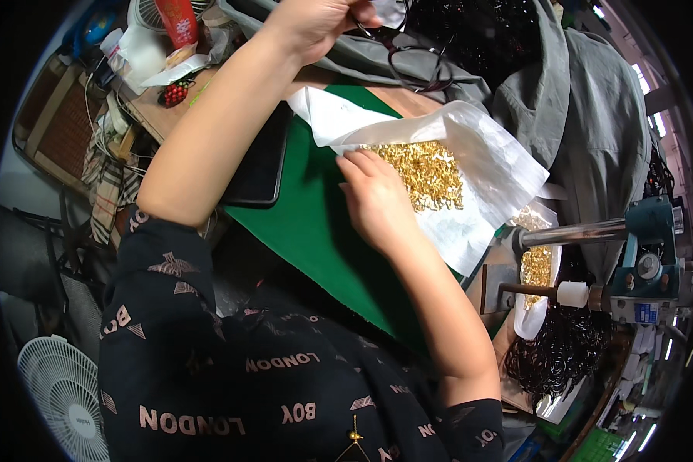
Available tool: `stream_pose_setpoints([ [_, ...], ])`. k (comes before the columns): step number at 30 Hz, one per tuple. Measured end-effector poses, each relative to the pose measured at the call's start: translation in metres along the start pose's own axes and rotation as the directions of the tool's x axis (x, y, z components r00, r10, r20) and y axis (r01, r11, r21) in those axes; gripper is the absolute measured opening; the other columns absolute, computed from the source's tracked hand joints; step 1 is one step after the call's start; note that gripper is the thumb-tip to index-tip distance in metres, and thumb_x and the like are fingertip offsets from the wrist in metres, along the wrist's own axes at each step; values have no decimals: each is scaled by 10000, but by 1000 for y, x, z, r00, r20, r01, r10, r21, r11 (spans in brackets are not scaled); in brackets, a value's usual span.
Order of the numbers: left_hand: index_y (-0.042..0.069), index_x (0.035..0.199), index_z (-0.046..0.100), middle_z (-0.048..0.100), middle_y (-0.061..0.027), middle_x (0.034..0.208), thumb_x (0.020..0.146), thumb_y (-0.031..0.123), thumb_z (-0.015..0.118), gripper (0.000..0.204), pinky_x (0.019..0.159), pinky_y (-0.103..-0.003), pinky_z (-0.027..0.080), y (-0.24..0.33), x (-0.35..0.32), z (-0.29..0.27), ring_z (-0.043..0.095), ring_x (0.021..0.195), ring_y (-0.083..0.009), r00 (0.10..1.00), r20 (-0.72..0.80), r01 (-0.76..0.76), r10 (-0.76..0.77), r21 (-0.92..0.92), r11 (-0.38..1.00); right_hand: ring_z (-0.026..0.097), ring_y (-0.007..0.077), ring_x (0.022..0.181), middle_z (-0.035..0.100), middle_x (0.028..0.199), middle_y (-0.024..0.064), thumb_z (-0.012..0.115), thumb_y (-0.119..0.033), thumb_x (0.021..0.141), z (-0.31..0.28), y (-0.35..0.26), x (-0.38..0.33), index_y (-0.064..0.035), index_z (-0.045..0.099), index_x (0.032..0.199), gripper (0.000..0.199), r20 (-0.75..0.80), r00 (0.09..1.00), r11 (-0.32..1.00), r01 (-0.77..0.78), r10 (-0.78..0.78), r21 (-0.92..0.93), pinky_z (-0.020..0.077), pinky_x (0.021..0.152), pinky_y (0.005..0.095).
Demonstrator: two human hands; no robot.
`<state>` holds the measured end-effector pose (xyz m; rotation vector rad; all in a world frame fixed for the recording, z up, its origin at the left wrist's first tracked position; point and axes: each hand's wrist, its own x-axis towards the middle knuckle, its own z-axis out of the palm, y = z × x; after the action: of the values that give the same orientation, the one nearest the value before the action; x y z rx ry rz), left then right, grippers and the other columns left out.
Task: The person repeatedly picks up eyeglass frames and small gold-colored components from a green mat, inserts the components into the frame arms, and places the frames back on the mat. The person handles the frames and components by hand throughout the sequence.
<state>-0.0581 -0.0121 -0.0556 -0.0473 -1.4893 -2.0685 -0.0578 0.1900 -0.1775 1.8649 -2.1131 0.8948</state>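
At the top of the head view, my left hand is closed around a dark, thin-rimmed eyeglass frame, held above the far side of the work surface. My right hand is lower, beside the left edge of a pile of small shiny gold-coloured pieces. Its fingers are bent in close together with the thumb near them; whatever lies between the fingertips is hidden. A sheet of crumpled white paper bears the pile, its far edge folded up. Beneath it spreads a green mat.
On the right stands a teal bench machine with a metal shaft, next to a bag of gold pieces and a heap of dark frames. Grey cloth surrounds more dark items. A black tablet-like slab lies left.
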Motion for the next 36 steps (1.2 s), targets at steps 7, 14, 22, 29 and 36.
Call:
stream_pose_setpoints([
  [7,21,1167,514,553,-21,775,898,112,484,286,410,-185,289,75,-86,17,357,466,-50,920,-77,-379,384,71,923,517,283,1006,565,937,121,531,-79,722,-1,10,-8,1,588,936,235,149,989,964,62,-23,-259,372,978,401],
  [14,-63,1401,165,566,-109,998,895,125,551,664,466,-101,304,58,-150,-28,425,597,-23,913,47,-390,406,392,833,533,285,928,576,854,88,591,-31,638,-39,5,-59,-21,611,818,182,42,996,977,-65,75,-202,430,860,406],
  [22,-70,1368,260,534,-76,952,786,243,692,789,546,-136,347,16,-181,8,461,705,-59,977,-41,-189,209,284,940,550,304,880,603,861,103,669,-1,709,-61,4,-77,-29,627,832,133,-66,953,953,-300,296,-50,444,773,388],
  [29,-62,1371,269,614,-126,942,800,27,619,676,809,-251,429,17,-197,30,578,863,-148,995,100,-23,-15,365,931,537,326,779,566,746,161,733,-133,649,-17,-2,-23,-22,614,689,168,62,897,889,-421,437,-177,437,718,414],
  [36,-24,1371,305,620,-94,945,788,-80,588,650,787,-259,462,19,-197,48,602,858,-141,950,274,9,-147,446,895,566,311,729,580,731,125,673,-4,694,-52,-17,-29,4,576,753,114,-22,914,890,-389,405,236,454,677,380],
])
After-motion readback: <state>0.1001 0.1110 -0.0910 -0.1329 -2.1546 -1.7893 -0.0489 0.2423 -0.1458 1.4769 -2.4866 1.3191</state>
